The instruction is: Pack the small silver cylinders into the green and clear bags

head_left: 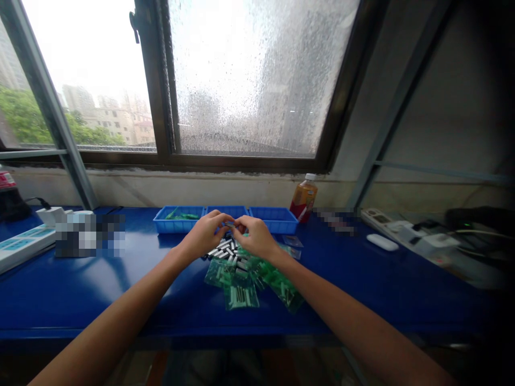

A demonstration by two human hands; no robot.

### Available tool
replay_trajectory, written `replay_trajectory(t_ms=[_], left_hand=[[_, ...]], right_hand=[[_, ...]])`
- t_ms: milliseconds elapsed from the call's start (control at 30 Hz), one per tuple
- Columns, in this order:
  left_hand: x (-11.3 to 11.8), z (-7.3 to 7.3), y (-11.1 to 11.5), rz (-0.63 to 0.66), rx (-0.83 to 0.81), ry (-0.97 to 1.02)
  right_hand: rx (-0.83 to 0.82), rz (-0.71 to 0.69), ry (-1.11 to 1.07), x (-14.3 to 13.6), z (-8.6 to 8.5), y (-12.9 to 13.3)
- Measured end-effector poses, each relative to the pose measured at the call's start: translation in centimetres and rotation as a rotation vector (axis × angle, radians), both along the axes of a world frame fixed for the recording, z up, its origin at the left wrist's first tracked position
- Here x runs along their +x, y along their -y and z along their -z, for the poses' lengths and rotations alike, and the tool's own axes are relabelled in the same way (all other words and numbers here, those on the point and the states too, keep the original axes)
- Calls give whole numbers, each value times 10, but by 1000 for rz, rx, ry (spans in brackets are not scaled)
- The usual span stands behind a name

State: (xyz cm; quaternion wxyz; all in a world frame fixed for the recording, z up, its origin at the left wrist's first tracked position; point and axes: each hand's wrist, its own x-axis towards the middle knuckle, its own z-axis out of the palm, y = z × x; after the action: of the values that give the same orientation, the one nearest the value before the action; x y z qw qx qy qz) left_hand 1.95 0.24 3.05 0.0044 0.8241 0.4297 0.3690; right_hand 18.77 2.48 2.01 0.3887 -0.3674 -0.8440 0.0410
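Observation:
My left hand [204,234] and my right hand [257,236] meet over the middle of the blue table, fingertips pinched close together. Between them is a small greyish piece, too small and partly covered to name. Under my hands lies a loose pile of short black-and-silver cylinders [221,250]. Green-tinted clear bags [240,296] lie nearer to me, some with slim pale pieces inside. More green bags [277,279] are heaped below my right wrist. Just behind my hands stands a row of blue bins [177,226]; the left one contains green items [183,216].
An orange drink bottle [304,197] stands by the right bin [273,226]. Power strips [24,247] and plugs lie at the left, with more [418,241] at the right near a white oval object [382,242]. A dark bottle [10,195] stands far left. The window wall borders the table's back.

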Motion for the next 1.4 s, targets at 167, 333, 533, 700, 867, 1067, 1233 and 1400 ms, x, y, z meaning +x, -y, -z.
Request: replay_trajectory(t_ms=[167,333,533,700,867,1067,1233,1400], left_hand=[[-2,1,-2,56,-19,-45],[0,0,-2,68,-52,-35],[-1,-1,-3,-12,-39,12],[0,-3,0,-6,-68,8],[0,-1,-1,89,-67,141],[0,2,-3,123,-70,189],[0,6,-5,127,-91,217],[1,7,-5,93,-27,169]], right_hand=[[-77,-33,-73,-1,-2,0],[-159,-78,-121,-1,-3,-2],[-85,-58,-33,4,-4,0],[39,-11,42,6,-3,2],[1,-25,6,4,-1,-1],[-67,-43,-53,3,-1,-3],[-21,-35,12,3,0,-1],[23,-7,55,2,3,-1]])
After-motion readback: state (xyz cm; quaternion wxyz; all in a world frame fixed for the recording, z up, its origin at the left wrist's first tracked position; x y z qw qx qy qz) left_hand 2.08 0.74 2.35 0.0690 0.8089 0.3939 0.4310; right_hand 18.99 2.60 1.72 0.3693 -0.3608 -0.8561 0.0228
